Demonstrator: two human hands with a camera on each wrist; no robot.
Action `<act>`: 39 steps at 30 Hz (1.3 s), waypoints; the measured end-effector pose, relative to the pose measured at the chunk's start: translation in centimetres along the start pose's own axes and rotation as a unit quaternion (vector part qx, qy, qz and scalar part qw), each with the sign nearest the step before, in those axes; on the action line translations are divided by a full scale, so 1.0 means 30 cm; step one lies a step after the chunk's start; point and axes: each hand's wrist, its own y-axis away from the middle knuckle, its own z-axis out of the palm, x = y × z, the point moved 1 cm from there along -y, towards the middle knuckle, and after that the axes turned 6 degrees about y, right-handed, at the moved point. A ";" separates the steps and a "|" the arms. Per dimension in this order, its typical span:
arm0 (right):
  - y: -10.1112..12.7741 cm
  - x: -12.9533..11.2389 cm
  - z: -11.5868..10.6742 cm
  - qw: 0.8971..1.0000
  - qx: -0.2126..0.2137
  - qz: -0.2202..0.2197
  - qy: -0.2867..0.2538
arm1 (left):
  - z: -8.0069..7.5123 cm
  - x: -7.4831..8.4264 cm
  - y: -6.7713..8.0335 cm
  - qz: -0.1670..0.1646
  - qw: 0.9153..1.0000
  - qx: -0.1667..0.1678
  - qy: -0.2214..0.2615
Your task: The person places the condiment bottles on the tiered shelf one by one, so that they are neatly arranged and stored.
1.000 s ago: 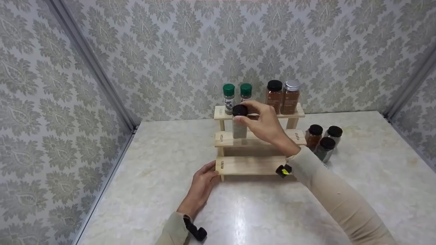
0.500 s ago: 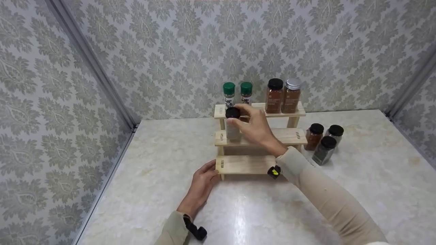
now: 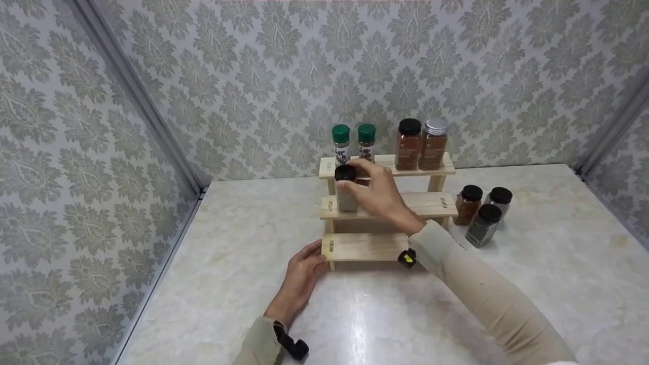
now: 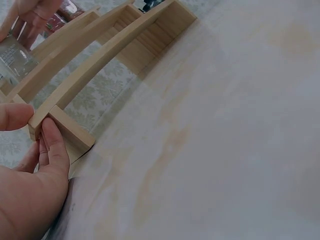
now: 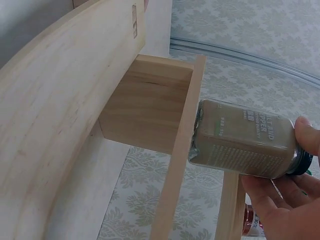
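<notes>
Wooden three-step rack (image 3: 375,246) was steadied by the left hand (image 3: 300,276) gripping its corner, while the right hand (image 3: 381,195) grasped a black-capped glass jar of pale-grey powder (image 3: 347,188) on its middle step.

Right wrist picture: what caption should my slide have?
Right hand holds a pepper jar standing on the wooden rack.

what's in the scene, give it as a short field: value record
right hand: right hand grips pepper jar near its black lid, jar base on the middle step
left hand: left hand holds the left end of the wooden rack bottom step
top step: two green-lidded jars, two brown spice jars
table: three black-lidded jars right of the rack on the marble table
</notes>
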 end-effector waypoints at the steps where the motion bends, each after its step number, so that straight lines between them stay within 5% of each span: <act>1: 0.002 0.002 0.001 1.000 0.001 0.001 -0.001 | 0.000 -0.001 -0.001 -0.002 1.000 0.002 0.002; 14: 0.025 -0.013 -0.048 1.000 -0.006 -0.016 0.002 | 0.004 -0.011 -0.004 -0.005 1.000 0.006 0.013; 32: 0.121 0.016 -0.329 0.996 0.039 -0.070 0.044 | -0.002 -0.001 -0.013 -0.004 1.000 0.007 0.027; 39: 0.187 0.075 -0.447 0.994 0.054 -0.053 0.074 | 0.002 -0.008 -0.014 -0.010 1.000 0.008 0.021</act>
